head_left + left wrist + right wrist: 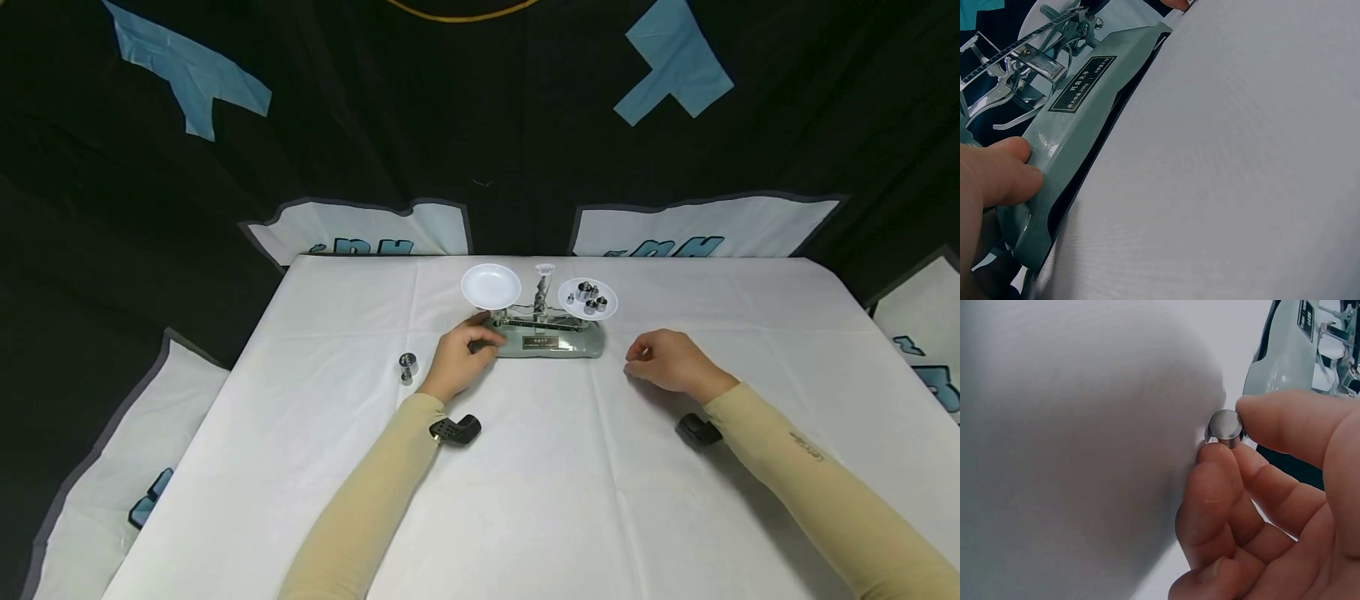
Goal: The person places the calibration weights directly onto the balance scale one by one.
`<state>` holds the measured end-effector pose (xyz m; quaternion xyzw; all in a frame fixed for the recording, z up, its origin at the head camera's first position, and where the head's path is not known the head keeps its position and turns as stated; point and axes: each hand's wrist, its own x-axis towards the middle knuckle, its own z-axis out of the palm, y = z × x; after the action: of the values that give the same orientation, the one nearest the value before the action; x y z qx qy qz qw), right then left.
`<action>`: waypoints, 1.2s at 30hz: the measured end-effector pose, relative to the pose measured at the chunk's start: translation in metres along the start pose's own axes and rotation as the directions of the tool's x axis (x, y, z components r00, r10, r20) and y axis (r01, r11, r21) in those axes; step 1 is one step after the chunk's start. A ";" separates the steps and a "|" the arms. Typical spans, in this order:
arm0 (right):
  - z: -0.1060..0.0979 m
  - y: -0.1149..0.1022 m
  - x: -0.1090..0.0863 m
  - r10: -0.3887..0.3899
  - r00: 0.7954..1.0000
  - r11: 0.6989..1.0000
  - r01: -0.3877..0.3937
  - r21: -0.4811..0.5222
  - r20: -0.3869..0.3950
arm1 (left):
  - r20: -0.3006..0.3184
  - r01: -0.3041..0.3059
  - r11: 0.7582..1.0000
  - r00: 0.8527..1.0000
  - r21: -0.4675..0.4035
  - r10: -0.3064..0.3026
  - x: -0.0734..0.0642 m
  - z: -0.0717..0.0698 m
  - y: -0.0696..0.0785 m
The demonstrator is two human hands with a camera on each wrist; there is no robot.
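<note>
A balance scale [551, 342] with a grey-green base and two white pans stands toward the back of the table. My left hand [463, 354] grips the base's left end, its thumb on the front slope in the left wrist view. Several metal weights [590, 307] sit on the right pan [611, 310], while the left pan [491, 287] holds nothing. To the right of the scale, my right hand [671, 360] pinches a small cylindrical metal weight [1226, 427] between thumb and fingers, low over the white cloth.
Left of my left hand stand a larger metal weight [407, 362] and a smaller one [407, 378]. A white cloth [525, 500] covers the table, with a dark curtain [450, 108] behind its far edge. Black wrist cameras [456, 429] hang under both sleeves.
</note>
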<state>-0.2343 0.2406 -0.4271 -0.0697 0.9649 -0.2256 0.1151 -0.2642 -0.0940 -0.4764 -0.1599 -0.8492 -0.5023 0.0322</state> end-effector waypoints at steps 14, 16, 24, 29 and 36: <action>-0.002 -0.008 -0.003 -0.040 0.999 0.998 0.041 -0.043 0.006 | -0.002 -0.002 1.000 1.000 0.006 0.002 0.000 0.000 0.000; -0.002 -0.008 -0.004 -0.040 0.999 0.998 0.040 -0.044 0.011 | -0.004 -0.003 1.000 1.000 0.006 0.003 0.000 0.000 0.001; -0.005 -0.007 -0.005 -0.066 0.998 0.997 0.067 -0.024 0.019 | -0.001 0.005 1.000 1.000 0.009 -0.005 -0.001 -0.001 0.001; -0.005 -0.005 -0.006 -0.043 0.999 0.999 0.042 0.016 0.029 | 0.000 0.014 1.000 1.000 -0.004 -0.014 -0.001 0.000 0.001; -0.005 0.000 -0.006 -0.024 1.000 0.997 0.023 0.069 0.009 | -0.005 0.016 1.000 1.000 -0.012 -0.016 -0.001 0.000 0.002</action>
<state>-0.2295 0.2436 -0.4216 -0.0782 0.9550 -0.2599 0.1195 -0.2628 -0.0929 -0.4750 -0.1519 -0.8475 -0.5078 0.0293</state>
